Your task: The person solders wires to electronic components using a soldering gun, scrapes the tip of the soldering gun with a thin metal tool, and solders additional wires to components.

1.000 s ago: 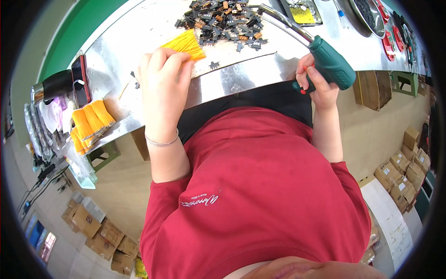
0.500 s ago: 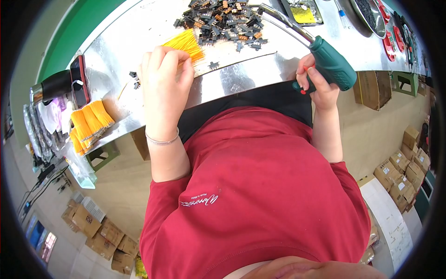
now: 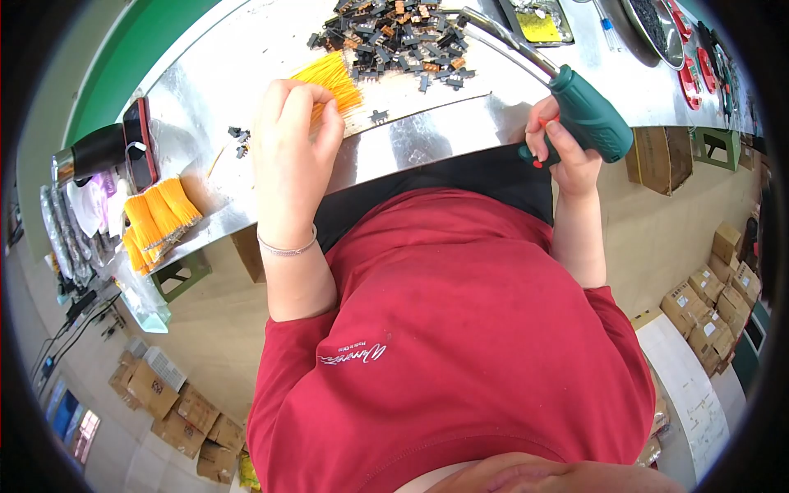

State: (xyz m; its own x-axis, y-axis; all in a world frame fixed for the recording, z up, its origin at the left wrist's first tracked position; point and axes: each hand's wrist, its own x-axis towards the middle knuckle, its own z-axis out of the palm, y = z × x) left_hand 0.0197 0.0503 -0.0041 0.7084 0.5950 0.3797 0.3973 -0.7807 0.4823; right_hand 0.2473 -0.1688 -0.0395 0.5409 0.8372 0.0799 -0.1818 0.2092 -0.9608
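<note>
My left hand (image 3: 294, 156) is at the near end of a bundle of thin yellow wires (image 3: 335, 76). Its thumb and fingers are bent together, with yellow strands showing between them; the fingertips are partly hidden. Beyond the wires lies a heap of small black switches (image 3: 394, 37), and a single switch (image 3: 379, 116) sits apart near the board's edge. My right hand (image 3: 567, 148) is closed around the trigger grip of a green soldering gun (image 3: 593, 113). The gun's metal barrel points up and left, toward the heap. A few loose switches (image 3: 239, 140) lie left of my left hand.
Bundled yellow wires (image 3: 160, 212) rest at the table's left corner, near a black-handled tool (image 3: 94, 152) and a red-edged phone-like object (image 3: 140, 141). At the back right are a tray with a yellow sponge (image 3: 538, 26) and a metal bowl (image 3: 653, 29). Cardboard boxes (image 3: 713, 304) stand on the floor.
My left hand has shifted very slightly right, its fingers still bent at the wires. The right hand and soldering gun have hardly moved.
</note>
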